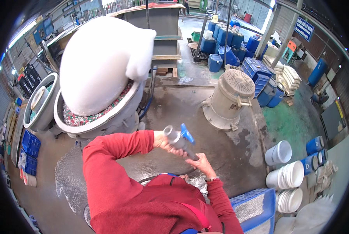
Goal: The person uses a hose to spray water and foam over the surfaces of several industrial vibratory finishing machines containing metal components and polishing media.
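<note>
Across the middle of the workshop spreads a wet concrete floor (pixel 182 105), glossy and whitened in patches near the person. Over its left part swells a huge white foam mound (pixel 100 62), taller than the round grey tub (pixel 84 129) it rises from and bulging past the far rim. A second, smaller-looking tub (pixel 32 121) stands just beside it at the left. Right of centre is an upright beige cylindrical machine (pixel 229 99) with a perforated round lid and a flared base, well apart from the foam. At the lower right, near the person's right arm, sits a blue plastic crate (pixel 273 206) with whitish contents too small to make out; white buckets (pixel 285 175) lie in nested stacks just beyond it. Two red sleeves (pixel 116 156) reach toward the centre of the view. The left hand (pixel 167 143) has its fingers clamped around a grey pipe (pixel 177 139), and the right hand (pixel 203 165) is closed on that pipe's lower end, with a band at the wrist. The pipe lies between the tub and the cylindrical machine, tilted, its open mouth up and to the left. A blue valve handle (pixel 187 133) juts from its side. Smallest are the red, green and white pieces (pixel 81 118) under the foam.
</note>
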The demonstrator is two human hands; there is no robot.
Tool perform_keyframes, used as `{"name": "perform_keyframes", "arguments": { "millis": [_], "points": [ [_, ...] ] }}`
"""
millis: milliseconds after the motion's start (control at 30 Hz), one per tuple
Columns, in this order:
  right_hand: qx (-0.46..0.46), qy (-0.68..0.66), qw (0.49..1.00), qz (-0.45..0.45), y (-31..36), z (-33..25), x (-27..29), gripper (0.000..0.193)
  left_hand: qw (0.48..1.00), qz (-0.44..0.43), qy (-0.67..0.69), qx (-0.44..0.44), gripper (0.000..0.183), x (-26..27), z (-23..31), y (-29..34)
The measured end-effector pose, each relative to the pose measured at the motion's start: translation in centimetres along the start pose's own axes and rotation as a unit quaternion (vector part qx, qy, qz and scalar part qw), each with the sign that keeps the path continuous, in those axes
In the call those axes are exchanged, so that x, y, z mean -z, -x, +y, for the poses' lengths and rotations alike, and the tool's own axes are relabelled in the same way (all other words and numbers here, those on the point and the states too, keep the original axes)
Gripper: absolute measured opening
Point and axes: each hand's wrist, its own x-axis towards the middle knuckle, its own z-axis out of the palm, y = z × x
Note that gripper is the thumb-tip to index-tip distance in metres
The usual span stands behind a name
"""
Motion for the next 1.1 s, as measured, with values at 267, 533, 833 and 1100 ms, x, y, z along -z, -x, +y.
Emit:
{"name": "perform_keyframes", "arguments": {
  "millis": [267,533,833,1100],
  "points": [
    [-0.107,-0.276,0.937,0.185,-16.9,-0.2,16.3,0.028,0.467,0.408,-0.519,-0.589,0.044,-3.0,29.2,-3.8],
    [-0.024,-0.284,0.956,-0.067,-37.8,-7.1,26.4,0.015,0.034,0.606,-0.700,-0.375,0.047,-2.5,49.7,-8.3],
    [-0.014,-0.004,0.982,-0.189,-58.3,-12.2,29.3,0.021,-0.062,0.732,-0.678,0.000,0.015,-0.2,63.9,0.5],
    [0.028,0.124,0.949,-0.287,-79.4,-16.8,29.0,0.028,0.022,0.788,-0.603,-0.118,0.027,9.7,75.9,11.5]
  ]
}}
